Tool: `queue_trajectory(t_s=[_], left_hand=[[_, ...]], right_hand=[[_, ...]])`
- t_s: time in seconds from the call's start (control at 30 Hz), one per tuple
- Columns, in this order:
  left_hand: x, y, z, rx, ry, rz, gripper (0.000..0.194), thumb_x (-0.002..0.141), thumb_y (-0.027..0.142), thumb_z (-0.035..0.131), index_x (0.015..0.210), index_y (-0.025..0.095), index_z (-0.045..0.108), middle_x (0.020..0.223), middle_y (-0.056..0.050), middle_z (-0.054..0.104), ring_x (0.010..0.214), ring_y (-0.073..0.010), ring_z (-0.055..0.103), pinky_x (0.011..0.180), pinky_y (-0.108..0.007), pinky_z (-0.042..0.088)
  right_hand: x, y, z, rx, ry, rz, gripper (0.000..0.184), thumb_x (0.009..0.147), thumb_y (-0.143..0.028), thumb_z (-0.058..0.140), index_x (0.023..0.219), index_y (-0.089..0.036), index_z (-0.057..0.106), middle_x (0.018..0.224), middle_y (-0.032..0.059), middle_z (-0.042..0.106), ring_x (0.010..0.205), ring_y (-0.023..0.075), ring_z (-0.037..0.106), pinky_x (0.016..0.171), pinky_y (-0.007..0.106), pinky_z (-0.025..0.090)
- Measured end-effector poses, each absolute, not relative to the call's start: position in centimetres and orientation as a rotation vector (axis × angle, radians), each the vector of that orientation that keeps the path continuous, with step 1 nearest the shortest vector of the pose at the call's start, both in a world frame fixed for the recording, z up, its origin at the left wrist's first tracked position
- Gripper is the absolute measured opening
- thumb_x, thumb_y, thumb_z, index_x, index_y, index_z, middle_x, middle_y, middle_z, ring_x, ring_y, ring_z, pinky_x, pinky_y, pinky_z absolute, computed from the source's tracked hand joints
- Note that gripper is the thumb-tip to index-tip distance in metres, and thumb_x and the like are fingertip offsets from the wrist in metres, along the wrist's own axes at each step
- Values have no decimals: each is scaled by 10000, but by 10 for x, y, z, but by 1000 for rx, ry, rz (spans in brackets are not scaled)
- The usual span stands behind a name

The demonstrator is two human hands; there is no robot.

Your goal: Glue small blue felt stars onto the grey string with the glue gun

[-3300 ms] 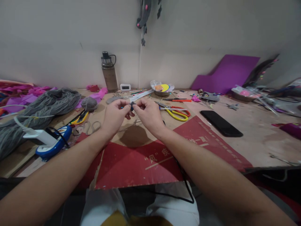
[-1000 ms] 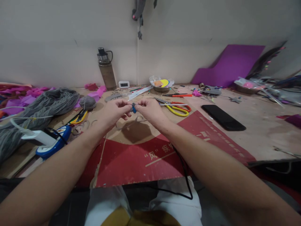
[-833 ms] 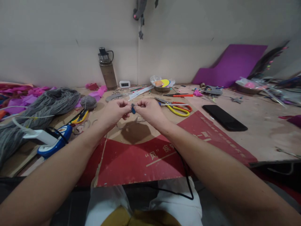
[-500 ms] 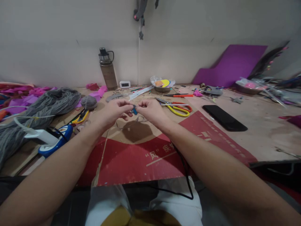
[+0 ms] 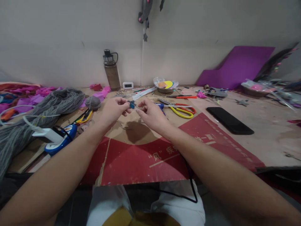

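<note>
In the head view, my left hand (image 5: 115, 108) pinches a small blue piece (image 5: 132, 104) between thumb and fingertips, above the cardboard (image 5: 122, 133). It looks like felt or cloth with some grey on it, too small to make out fully. Just to its right, my right hand (image 5: 150, 113) has thumb and forefinger pressed together. A thin grey strand seems to run from the blue piece to those fingertips; its kind is unclear. Beyond my right hand lie scissors with yellow and orange handles (image 5: 181, 112) and a blue-handled tool (image 5: 161, 106), partly hidden.
Grey yarn (image 5: 63, 102), a yarn ball (image 5: 93, 102), yellow-handled cutters (image 5: 85, 116) and a blue power strip (image 5: 61, 147) lie left. A bottle (image 5: 112, 75) and small clock (image 5: 128, 85) stand behind. A phone (image 5: 229, 121) lies right, before a purple sheet (image 5: 242, 67).
My hands have drawn slightly apart, and more of the blue piece shows between them. The whole view has shifted a little, so the table's things appear further right.
</note>
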State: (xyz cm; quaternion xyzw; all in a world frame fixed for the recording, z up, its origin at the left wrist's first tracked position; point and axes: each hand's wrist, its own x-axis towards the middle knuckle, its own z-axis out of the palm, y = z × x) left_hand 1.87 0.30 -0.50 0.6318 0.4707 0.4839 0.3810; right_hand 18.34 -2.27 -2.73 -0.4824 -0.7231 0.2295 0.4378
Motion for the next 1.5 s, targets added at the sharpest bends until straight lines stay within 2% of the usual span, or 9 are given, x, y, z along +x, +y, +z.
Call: queue_trajectory(t_s=[0.13,0.33,0.73,0.93,1.07,1.2,1.33,1.43,1.5], left_hand=[[19,2,-3,1550,1210,1313,60,761,178,656,728,131,640,569,-21,627,464,-84,545,433,-187,388],[16,7,-6,1408,1146,1373,83,751,199,666,733,125,631,625,-13,621,506,-82,578,415,-172,359],[-8,29,2,759,1011,1611,107,810,73,560,726,136,584,667,-22,650,594,-77,658,371,-94,333],[-35,44,15,593,962,1766,160,831,44,556,744,177,536,637,16,603,549,-34,574,425,-78,402],[-49,52,17,589,992,1802,168,843,58,563,749,194,541,632,30,589,567,-33,554,449,-101,399],[-44,48,17,626,986,1772,185,854,64,560,710,175,528,595,47,549,513,-4,483,420,-95,334],[-27,38,12,724,967,1697,138,813,78,598,702,150,560,603,31,590,466,-5,476,376,-108,293],[-15,33,5,908,992,1613,78,768,119,634,720,144,578,650,5,634,441,-25,520,349,-123,288],[-11,32,1,979,996,1571,79,751,138,648,725,143,573,644,9,626,430,-36,533,342,-128,280]], right_hand=[[181,-24,-27,-1157,-1818,601,168,884,-287,500,753,-189,538,684,-18,551,648,117,481,621,257,354],[174,-29,-26,-1184,-1794,1099,183,905,-285,452,792,-193,564,602,-49,520,475,81,450,480,217,327],[169,-55,-14,-969,-2319,885,218,928,-233,499,991,-184,703,768,-4,653,605,79,533,593,202,388],[182,-68,9,-824,-2167,1368,331,901,-424,539,1140,-228,656,832,0,640,565,87,538,473,195,419],[202,-68,26,-583,-2214,1504,522,891,-625,466,1015,-190,726,874,51,690,705,131,617,667,270,522],[220,-54,29,-648,-2456,1301,700,881,-737,335,841,-188,767,972,90,731,966,195,650,923,332,467],[231,-30,20,-1377,-2284,739,635,957,-605,297,867,-169,750,891,115,738,826,219,679,783,330,486],[240,-13,10,-1955,-2120,116,523,946,-521,391,919,-126,734,958,196,723,932,315,672,778,385,468],[243,-4,0,-2189,-2112,28,517,910,-535,462,932,-96,735,992,240,711,994,345,664,810,398,466]])
